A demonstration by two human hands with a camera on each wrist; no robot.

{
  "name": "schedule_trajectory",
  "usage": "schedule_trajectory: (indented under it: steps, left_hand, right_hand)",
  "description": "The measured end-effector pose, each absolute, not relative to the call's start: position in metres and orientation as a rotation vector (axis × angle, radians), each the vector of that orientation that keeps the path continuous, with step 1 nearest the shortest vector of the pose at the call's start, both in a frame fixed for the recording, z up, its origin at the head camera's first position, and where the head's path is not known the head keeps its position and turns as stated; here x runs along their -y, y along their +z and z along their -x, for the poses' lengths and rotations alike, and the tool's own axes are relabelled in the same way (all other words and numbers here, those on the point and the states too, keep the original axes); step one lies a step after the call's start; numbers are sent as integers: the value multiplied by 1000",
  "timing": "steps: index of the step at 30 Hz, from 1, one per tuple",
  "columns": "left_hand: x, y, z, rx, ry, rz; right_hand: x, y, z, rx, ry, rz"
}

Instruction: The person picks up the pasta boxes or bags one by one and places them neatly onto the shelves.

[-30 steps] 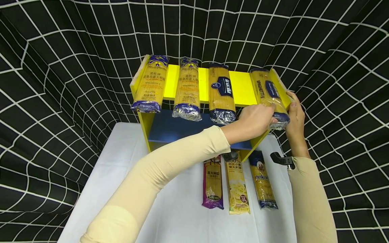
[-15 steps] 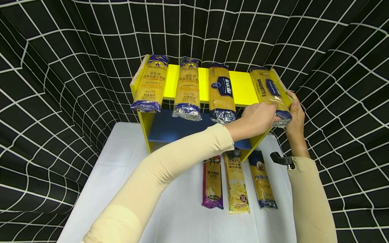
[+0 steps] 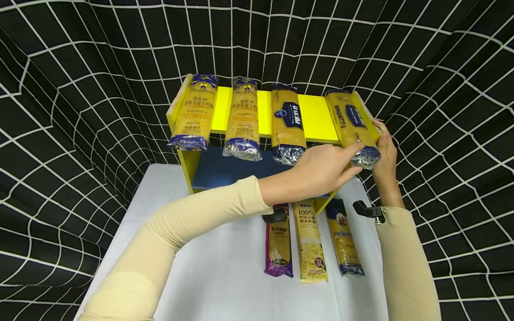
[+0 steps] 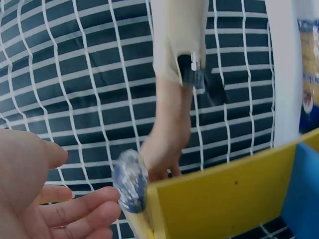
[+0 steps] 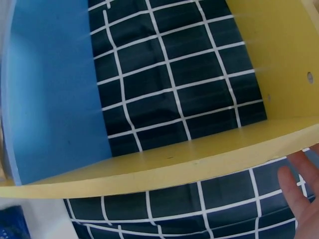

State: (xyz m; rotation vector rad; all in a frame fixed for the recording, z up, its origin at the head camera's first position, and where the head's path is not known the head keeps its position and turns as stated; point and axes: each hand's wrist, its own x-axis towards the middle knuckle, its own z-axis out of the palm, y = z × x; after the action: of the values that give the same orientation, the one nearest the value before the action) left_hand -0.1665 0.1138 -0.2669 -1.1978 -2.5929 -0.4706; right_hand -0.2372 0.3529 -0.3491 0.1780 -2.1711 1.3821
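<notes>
At the frame's upper right, we see the packet (image 3: 350, 124) overhanging the shelf (image 3: 317, 115); it may slide off, since the left hand (image 3: 321, 167), fingers spread, grips nothing. The right hand (image 3: 386, 156), fingers extended, touches the shelf.

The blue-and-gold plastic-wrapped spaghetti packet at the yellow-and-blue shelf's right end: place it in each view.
Head: spaghetti packet right of centre, upper half.
Left wrist: lower left, clear crinkled end showing.
Right wrist: not visible.
Shared landmark: flat yellow right side panel, in all three.

black, white-gridded cloth walls (image 3: 221, 31) behind and both sides, loosely creased; white table (image 3: 225, 272) below.
</notes>
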Motion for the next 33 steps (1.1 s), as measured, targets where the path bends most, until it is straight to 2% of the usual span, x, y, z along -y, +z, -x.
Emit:
schedule_trajectory:
  steps: [6, 11, 18, 22, 27, 33]
  left_hand:
    - [-64, -303, 129, 2521, -688, 1422]
    - [-29, -375, 116, 2685, -989, 1508]
    - [9, -512, 128, 2953, -1334, 1172]
    - [18, -569, 136, 3030, -1421, 988]
    - [8, -608, 149, 3037, -1423, 794]
    - [-22, -630, 158, 3072, -1341, 683]
  right_hand:
    - [-350, -348, 237, 2178, 1423, -225]
    - [-351, -349, 239, 2181, 1453, -209]
    - [-352, -349, 239, 2179, 1428, -199]
    - [-351, -347, 237, 2163, 1440, -221]
    - [-351, -346, 235, 2156, 1457, -228]
    - [-353, -348, 236, 2115, 1536, -275]
